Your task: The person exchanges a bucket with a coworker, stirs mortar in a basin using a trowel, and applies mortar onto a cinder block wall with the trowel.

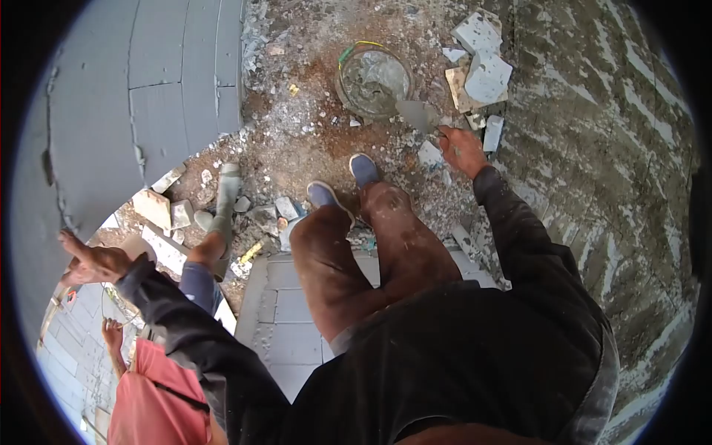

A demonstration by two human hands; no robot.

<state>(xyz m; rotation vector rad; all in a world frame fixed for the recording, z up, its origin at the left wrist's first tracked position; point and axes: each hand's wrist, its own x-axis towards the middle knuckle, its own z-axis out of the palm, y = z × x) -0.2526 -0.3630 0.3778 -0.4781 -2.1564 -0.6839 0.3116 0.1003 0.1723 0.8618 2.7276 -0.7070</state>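
Note:
My right hand [463, 152] is closed round the handle of a trowel [417, 116]. The trowel's grey blade is at the right rim of a round bucket [376, 80] of wet grey mortar, which stands on the dirt ground. At the far left my left hand [95, 262] is held out with its fingers apart, beside the grey block wall [89, 141]. Nothing shows in that hand.
Broken white and tan slabs [486, 70] lie right of the bucket. Rubble [159, 210] lies at the wall's foot. A co-worker in a pink shirt [152, 400] is at the lower left. A mortar-streaked wall [593, 148] rises at the right.

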